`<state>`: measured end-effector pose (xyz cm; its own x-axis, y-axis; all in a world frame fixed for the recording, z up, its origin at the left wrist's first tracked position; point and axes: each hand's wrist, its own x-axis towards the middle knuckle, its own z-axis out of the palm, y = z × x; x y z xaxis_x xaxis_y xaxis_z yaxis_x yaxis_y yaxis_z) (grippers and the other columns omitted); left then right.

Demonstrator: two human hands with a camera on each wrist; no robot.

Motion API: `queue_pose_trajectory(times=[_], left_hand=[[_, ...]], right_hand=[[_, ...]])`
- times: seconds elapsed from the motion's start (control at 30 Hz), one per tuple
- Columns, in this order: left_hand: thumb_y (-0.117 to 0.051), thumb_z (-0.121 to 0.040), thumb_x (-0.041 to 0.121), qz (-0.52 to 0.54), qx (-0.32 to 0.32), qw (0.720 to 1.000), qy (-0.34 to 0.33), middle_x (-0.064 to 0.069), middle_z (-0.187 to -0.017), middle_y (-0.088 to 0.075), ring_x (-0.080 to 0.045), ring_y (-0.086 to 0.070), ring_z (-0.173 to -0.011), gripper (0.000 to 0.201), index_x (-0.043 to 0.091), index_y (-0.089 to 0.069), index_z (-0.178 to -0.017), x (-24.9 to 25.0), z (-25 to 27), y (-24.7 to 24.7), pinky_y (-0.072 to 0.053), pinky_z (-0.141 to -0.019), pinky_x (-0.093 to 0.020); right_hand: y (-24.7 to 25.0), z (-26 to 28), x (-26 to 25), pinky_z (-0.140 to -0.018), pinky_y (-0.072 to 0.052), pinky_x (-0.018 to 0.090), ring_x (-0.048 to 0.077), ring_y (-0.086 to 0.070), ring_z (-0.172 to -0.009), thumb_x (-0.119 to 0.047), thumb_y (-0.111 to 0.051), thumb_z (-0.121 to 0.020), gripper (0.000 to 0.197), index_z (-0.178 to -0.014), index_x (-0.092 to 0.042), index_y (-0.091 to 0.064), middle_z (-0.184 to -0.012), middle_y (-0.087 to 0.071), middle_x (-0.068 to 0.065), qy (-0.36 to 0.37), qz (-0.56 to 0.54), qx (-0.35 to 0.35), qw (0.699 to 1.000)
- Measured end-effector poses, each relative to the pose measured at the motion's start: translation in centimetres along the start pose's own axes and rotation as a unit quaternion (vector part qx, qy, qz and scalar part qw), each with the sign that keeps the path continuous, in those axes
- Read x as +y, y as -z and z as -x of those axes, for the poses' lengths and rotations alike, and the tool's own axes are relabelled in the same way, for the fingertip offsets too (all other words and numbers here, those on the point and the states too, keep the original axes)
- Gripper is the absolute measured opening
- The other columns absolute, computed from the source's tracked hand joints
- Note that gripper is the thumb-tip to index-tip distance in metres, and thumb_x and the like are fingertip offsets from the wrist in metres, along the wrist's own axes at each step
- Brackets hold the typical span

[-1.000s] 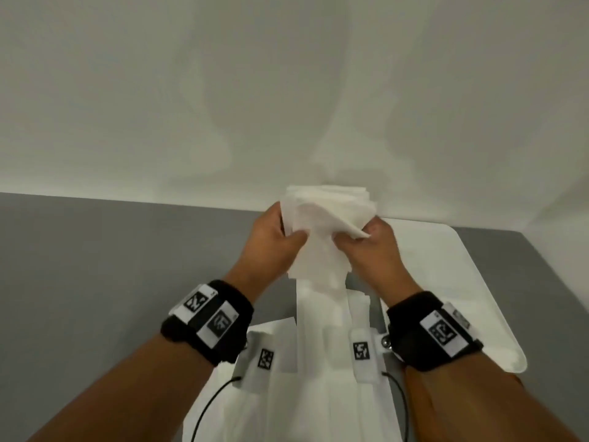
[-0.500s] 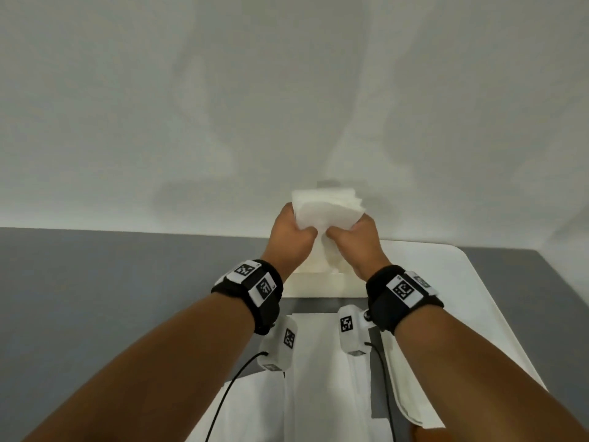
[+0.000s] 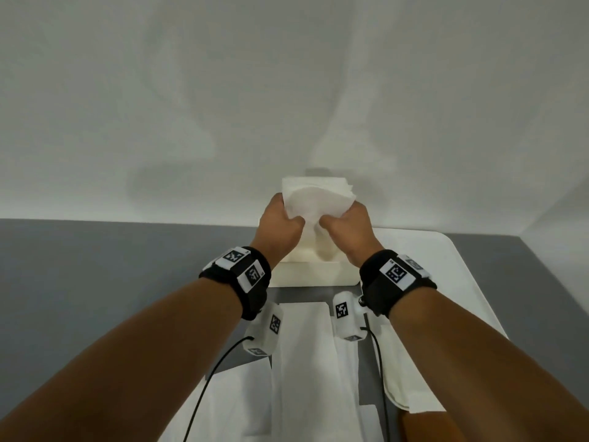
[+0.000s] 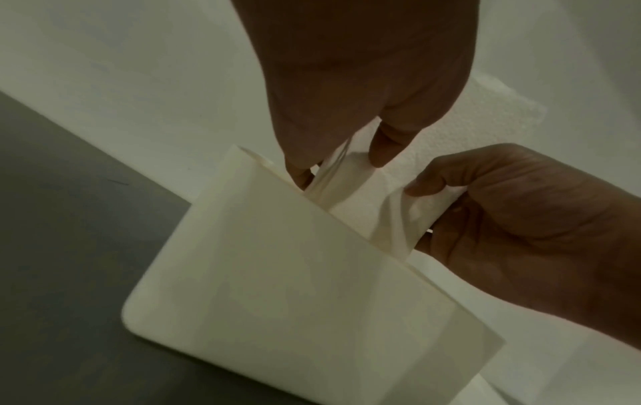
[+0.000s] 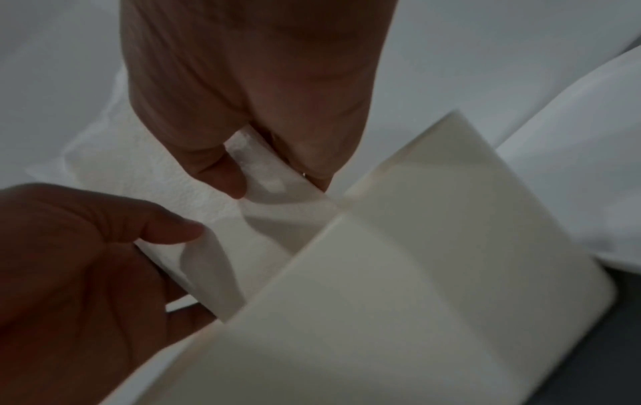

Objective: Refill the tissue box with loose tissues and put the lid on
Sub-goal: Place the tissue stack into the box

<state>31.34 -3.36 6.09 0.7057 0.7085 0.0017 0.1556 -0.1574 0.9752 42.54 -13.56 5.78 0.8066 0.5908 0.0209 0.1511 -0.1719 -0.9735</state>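
A cream tissue box stands open at the back of the grey table, close to the wall. Both hands hold a folded stack of white tissues upright, its lower end inside the box. My left hand grips the stack's left side and my right hand grips its right side. The left wrist view shows my left hand pinching the tissues at the rim of the box. In the right wrist view my right hand pinches the tissues beside the box.
More loose white tissues lie in a long pile on the table in front of the box. A white flat piece with rounded corners, which looks like the lid, lies to the right. A white wall rises just behind the box.
Both hands have carried the tissue stack away from me, from above the loose pile to the box, and lowered its bottom end into the box.
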Motion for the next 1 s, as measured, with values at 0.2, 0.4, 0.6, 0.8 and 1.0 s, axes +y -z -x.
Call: queue_pose_trajectory(times=[0.2, 0.4, 0.6, 0.8, 1.0], left_hand=[[-0.057, -0.070, 0.020, -0.008, -0.045, 0.999, 0.015, 0.001, -0.115, -0.071, -0.021, -0.069, -0.105, 0.057, 0.023, -0.056, -0.127, -0.5, -1.1, -0.3, -0.060, -0.090, -0.049], [-0.060, -0.084, 0.010, -0.170, -0.132, 0.976, -0.026, -0.007, -0.112, -0.071, -0.027, -0.069, -0.099, 0.037, 0.011, -0.062, -0.121, 0.9, -2.0, 1.9, -0.060, -0.086, -0.044], [-0.051, -0.087, 0.006, -0.390, -0.192, 0.892, -0.124, 0.001, -0.088, -0.055, -0.027, -0.059, -0.086, 0.020, 0.019, -0.053, -0.101, 3.6, -3.3, 3.1, -0.039, -0.060, -0.028], [-0.048, -0.088, 0.011, -0.508, -0.203, 0.822, -0.161, -0.003, -0.096, -0.053, -0.024, -0.055, -0.080, 0.028, 0.024, -0.052, -0.113, 5.2, -3.7, 2.5, -0.036, -0.059, -0.031], [-0.055, -0.089, 0.019, -0.573, -0.238, 0.770, -0.148, 0.000, -0.102, -0.052, -0.026, -0.053, -0.086, 0.040, 0.024, -0.050, -0.129, 4.2, -3.2, 2.2, -0.039, -0.072, -0.034]], right_hand=[[0.0, -0.2, -0.5, -0.085, -0.062, 0.048, 0.029, -0.073, -0.097, 0.003, -0.067, -0.077, 0.038, -0.114, -0.006, -0.068, -0.105, -0.074, 0.011, -0.022, -0.022, 0.017, 0.999], [2.9, -0.3, -1.5, -0.099, -0.055, 0.052, 0.026, -0.071, -0.107, 0.004, -0.073, -0.078, 0.050, -0.125, -0.008, -0.061, -0.116, -0.073, 0.010, 0.004, -0.100, -0.005, 0.995], [6.5, 0.1, -6.9, -0.116, -0.031, 0.031, 0.015, -0.034, -0.141, -0.027, -0.088, -0.067, 0.101, -0.149, -0.034, -0.029, -0.151, -0.038, -0.006, 0.306, 0.270, -0.019, 0.913], [4.0, -1.1, -6.7, -0.074, -0.043, 0.031, 0.022, -0.063, -0.098, -0.021, -0.067, -0.078, 0.043, -0.118, -0.032, -0.062, -0.101, -0.068, -0.005, 0.192, 0.609, -0.164, 0.752], [4.2, -1.7, -4.1, -0.067, -0.041, 0.031, 0.019, -0.055, -0.090, -0.015, -0.065, -0.080, 0.031, -0.107, -0.028, -0.068, -0.096, -0.064, -0.005, 0.114, 0.587, -0.211, 0.774]])
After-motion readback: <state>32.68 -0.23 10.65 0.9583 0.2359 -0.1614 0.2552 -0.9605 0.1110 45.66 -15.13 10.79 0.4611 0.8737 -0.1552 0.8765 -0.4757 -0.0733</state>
